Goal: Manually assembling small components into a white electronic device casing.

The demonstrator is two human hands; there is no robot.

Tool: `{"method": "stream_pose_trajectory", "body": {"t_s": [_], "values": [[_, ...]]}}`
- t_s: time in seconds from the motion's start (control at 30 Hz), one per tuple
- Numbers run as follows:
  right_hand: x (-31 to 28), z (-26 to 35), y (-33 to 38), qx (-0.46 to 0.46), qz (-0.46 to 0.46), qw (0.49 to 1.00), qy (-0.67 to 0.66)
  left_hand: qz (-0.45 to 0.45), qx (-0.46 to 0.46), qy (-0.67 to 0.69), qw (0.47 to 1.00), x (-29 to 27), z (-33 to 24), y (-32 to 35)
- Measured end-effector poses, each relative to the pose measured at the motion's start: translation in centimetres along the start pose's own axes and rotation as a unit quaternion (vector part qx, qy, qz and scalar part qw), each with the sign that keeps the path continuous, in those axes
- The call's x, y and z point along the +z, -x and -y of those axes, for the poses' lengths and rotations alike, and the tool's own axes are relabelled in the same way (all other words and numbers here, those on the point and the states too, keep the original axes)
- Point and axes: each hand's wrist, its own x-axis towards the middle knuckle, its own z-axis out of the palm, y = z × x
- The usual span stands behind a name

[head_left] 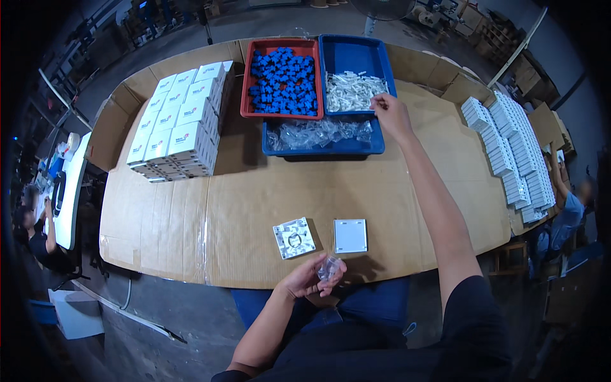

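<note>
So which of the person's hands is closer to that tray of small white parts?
The right hand. Its fingers reach the edge of the blue tray of white parts. The left hand is far off at the table's near edge, holding a small clear bag.

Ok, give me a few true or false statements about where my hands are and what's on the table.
1. The right hand reaches into the blue tray of white parts. True.
2. The left hand is empty. False: it holds a small clear bag.
3. The red tray holds blue parts. True.
4. The white boxes are stacked on the floor. False: they stand on the table.
</note>
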Motion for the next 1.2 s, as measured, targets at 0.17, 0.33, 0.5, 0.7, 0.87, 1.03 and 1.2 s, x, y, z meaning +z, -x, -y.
{"method": "stream_pose_trajectory", "body": {"t_s": [0.17, 0.33, 0.5, 0.7, 0.87, 1.03, 1.2], "values": [[0.9, -1.1, -7.9, -0.049, -0.029, 0.987, 0.152, 0.019, -0.042, 0.045, 0.998, -0.5, -0.2, -0.2], [1.9, -2.7, -12.6, -0.024, -0.018, 0.963, 0.266, 0.036, -0.081, 0.106, 0.990, -0.3, -0.4, -0.4], [3.1, -4.2, -14.4, 0.011, 0.031, 0.951, 0.306, -0.010, -0.098, 0.137, 0.986, -0.5, -1.2, -1.0], [3.6, -3.2, -14.6, 0.022, 0.070, 0.936, 0.344, 0.031, -0.098, 0.158, 0.982, -0.7, -1.5, -1.3], [3.8, -2.9, -14.7, 0.029, 0.152, 0.923, 0.352, 0.025, -0.105, 0.189, 0.976, -1.2, -1.3, -1.2], [2.4, -5.8, -15.6, 0.024, 0.107, 0.963, 0.248, 0.034, -0.126, 0.197, 0.972, -1.1, -1.9, -1.8], [0.2, -6.1, -16.4, -0.008, -0.066, 0.995, 0.073, 0.070, -0.119, 0.177, 0.974, -1.9, -1.8, -2.5]]}}
